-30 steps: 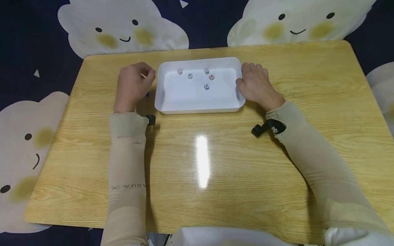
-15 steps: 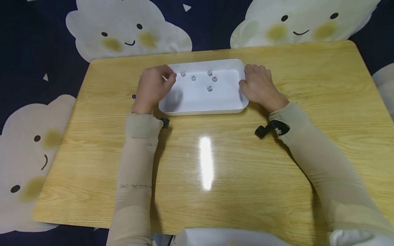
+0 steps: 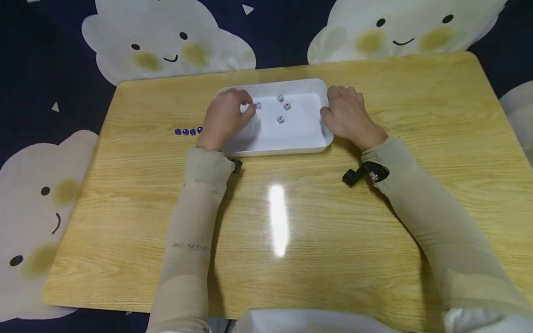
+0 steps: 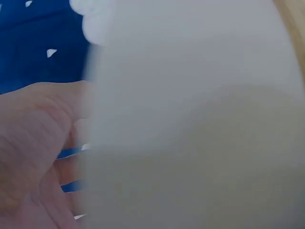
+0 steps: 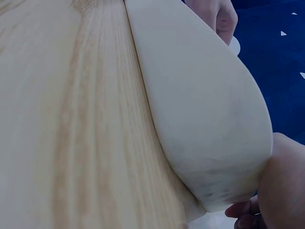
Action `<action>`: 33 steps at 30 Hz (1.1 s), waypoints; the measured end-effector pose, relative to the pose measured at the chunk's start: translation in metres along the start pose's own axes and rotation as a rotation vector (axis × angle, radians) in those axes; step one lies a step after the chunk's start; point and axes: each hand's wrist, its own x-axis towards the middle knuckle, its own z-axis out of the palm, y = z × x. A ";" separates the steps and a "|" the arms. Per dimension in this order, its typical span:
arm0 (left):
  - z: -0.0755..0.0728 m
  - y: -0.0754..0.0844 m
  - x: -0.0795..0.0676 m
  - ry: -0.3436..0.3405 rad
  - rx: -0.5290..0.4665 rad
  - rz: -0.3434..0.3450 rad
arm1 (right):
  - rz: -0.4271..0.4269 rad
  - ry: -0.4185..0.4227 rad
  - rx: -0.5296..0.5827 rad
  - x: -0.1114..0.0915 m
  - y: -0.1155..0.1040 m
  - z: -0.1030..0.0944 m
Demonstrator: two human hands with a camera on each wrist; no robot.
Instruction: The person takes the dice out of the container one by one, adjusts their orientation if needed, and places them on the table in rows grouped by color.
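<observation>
A white tray (image 3: 287,143) lies on the table, holding several white dice; one white die (image 3: 258,106) is right by my left fingertips. My left hand (image 3: 226,113) is over the tray's left part, thumb and forefinger bent toward each other with a small gap. In the left wrist view, the tray wall (image 4: 190,95) hides those fingertips. At the tray's right end, my right hand (image 3: 347,113) grips the rim, thumb on the inner side. The right wrist view shows the tray's outer wall (image 5: 200,95) beside that hand.
A row of blue dice (image 3: 185,132) lies on the wooden table (image 3: 316,231) left of the tray, its right end partly behind my left wrist. Behind the table hangs a dark blue cloth with smiling clouds (image 3: 166,41).
My left hand has moved right, from beside the tray to over its left part. The row of blue dice is now uncovered. My right hand stays on the rim.
</observation>
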 end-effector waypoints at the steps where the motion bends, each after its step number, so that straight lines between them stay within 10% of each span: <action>1: 0.001 0.001 0.002 -0.017 0.010 -0.002 | -0.001 0.002 0.001 0.000 0.000 0.000; 14: 0.027 0.021 0.007 -0.188 0.067 0.107 | 0.000 -0.003 0.001 -0.002 0.001 0.000; 33: 0.039 0.045 0.000 -0.175 0.126 0.239 | 0.031 -0.020 -0.009 -0.001 0.006 -0.005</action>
